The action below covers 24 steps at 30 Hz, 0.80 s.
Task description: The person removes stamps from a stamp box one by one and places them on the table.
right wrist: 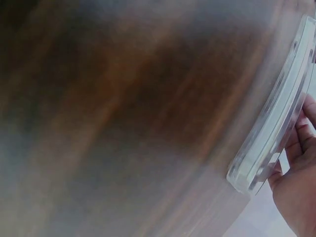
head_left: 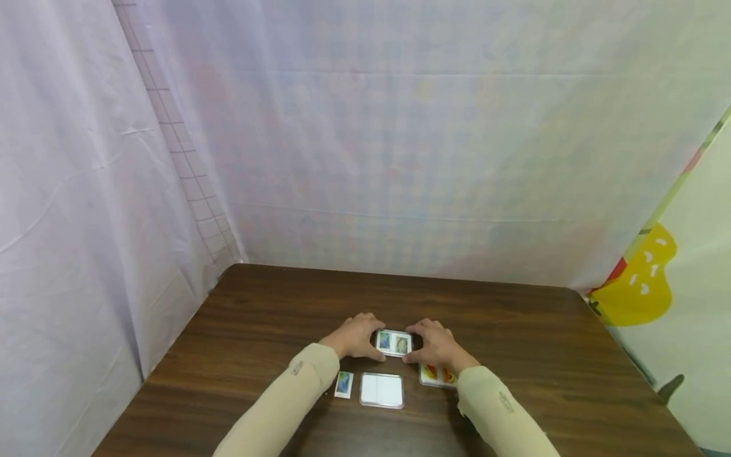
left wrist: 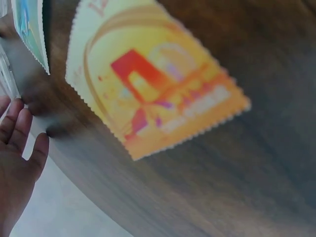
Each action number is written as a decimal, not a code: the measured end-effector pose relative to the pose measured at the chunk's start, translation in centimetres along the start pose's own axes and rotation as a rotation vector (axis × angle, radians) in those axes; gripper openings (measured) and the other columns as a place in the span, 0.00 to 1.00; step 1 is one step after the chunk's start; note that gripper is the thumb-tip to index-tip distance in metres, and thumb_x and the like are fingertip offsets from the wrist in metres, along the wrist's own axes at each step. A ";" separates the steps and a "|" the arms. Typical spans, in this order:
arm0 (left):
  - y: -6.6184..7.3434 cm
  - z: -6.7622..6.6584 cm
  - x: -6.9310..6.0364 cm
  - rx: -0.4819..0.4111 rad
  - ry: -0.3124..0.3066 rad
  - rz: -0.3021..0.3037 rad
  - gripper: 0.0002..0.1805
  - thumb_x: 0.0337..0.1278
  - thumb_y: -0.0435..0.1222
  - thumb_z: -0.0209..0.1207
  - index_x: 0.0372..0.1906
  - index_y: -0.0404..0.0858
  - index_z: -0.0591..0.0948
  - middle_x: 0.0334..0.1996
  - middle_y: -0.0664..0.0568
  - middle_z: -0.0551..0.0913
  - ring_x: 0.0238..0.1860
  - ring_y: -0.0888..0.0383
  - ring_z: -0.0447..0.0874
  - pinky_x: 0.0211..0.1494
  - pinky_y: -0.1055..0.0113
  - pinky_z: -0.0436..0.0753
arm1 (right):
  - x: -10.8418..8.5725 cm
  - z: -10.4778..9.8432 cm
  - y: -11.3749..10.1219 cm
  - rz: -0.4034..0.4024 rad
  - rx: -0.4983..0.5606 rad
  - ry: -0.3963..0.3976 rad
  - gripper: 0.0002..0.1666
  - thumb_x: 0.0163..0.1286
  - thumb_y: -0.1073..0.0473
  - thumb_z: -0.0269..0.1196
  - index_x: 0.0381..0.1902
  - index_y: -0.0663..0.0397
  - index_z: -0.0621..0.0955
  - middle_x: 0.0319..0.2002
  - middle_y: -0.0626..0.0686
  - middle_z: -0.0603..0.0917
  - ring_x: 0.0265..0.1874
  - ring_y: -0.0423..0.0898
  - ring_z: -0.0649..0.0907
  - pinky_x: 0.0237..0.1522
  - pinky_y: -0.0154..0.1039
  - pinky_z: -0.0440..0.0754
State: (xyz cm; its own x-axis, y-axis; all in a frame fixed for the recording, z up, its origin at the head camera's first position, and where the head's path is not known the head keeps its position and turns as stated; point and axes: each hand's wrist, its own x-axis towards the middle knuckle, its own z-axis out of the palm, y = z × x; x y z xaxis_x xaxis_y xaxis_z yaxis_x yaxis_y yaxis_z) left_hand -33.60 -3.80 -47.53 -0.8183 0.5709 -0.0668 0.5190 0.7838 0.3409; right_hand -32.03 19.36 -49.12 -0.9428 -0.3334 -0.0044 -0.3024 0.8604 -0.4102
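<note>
In the head view, a small clear stamp case [head_left: 394, 354] lies between my two hands, with a blue stamp [head_left: 385, 341] and a pale brownish stamp [head_left: 402, 344] in it. My left hand [head_left: 358, 337] grips its left side between thumb and fingers. The right hand [head_left: 436, 344] holds the opposite side the same way. Nearer me is a second case [head_left: 381, 390] with a white insert, and left of it a loose blue-green stamp [head_left: 344, 384]. Close to the left wrist camera, an orange-yellow stamp [left wrist: 158, 84] rests on the table. A clear case edge [right wrist: 269, 118] shows beside my fingers in the right wrist view.
Partly under the right hand and sleeve lies another case [head_left: 438, 374] with red-yellow stamps. Everything is on a dark wood-grain table [head_left: 274, 304]. White curtains [head_left: 400, 158] hang behind it and along the sides.
</note>
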 end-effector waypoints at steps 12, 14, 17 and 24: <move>0.0 0.4 0.6 0.053 -0.007 0.000 0.42 0.51 0.57 0.69 0.68 0.41 0.74 0.59 0.51 0.74 0.63 0.52 0.69 0.68 0.55 0.66 | 0.1 -0.2 0.0 0.010 -0.015 -0.024 0.39 0.52 0.42 0.76 0.59 0.51 0.80 0.56 0.54 0.76 0.56 0.54 0.73 0.58 0.58 0.66; 0.0 0.4 0.7 0.055 -0.012 -0.003 0.41 0.52 0.57 0.68 0.68 0.41 0.74 0.59 0.51 0.74 0.63 0.53 0.69 0.68 0.55 0.66 | 0.1 -0.2 0.0 0.009 -0.011 -0.028 0.39 0.52 0.43 0.76 0.60 0.51 0.80 0.57 0.54 0.76 0.56 0.54 0.72 0.58 0.58 0.66; 0.1 0.3 0.8 0.058 -0.021 -0.009 0.40 0.52 0.58 0.67 0.67 0.42 0.75 0.57 0.52 0.75 0.61 0.53 0.70 0.68 0.56 0.66 | 0.2 -0.2 0.0 0.007 -0.010 -0.030 0.39 0.52 0.42 0.76 0.59 0.51 0.80 0.56 0.53 0.76 0.56 0.53 0.72 0.58 0.58 0.66; 0.3 0.2 0.7 0.080 -0.029 -0.007 0.38 0.54 0.58 0.66 0.66 0.43 0.76 0.55 0.54 0.75 0.59 0.55 0.71 0.66 0.56 0.68 | 0.2 0.0 0.1 0.006 -0.016 -0.029 0.39 0.52 0.42 0.76 0.60 0.51 0.79 0.56 0.53 0.76 0.56 0.53 0.72 0.57 0.57 0.67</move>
State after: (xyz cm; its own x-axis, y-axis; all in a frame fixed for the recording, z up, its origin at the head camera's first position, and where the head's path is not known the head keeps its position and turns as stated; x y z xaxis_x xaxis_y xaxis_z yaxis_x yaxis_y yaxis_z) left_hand -34.02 -3.12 -47.63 -0.8149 0.5715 -0.0965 0.5325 0.8040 0.2644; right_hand -32.23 19.37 -49.11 -0.9403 -0.3387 -0.0335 -0.2987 0.8684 -0.3957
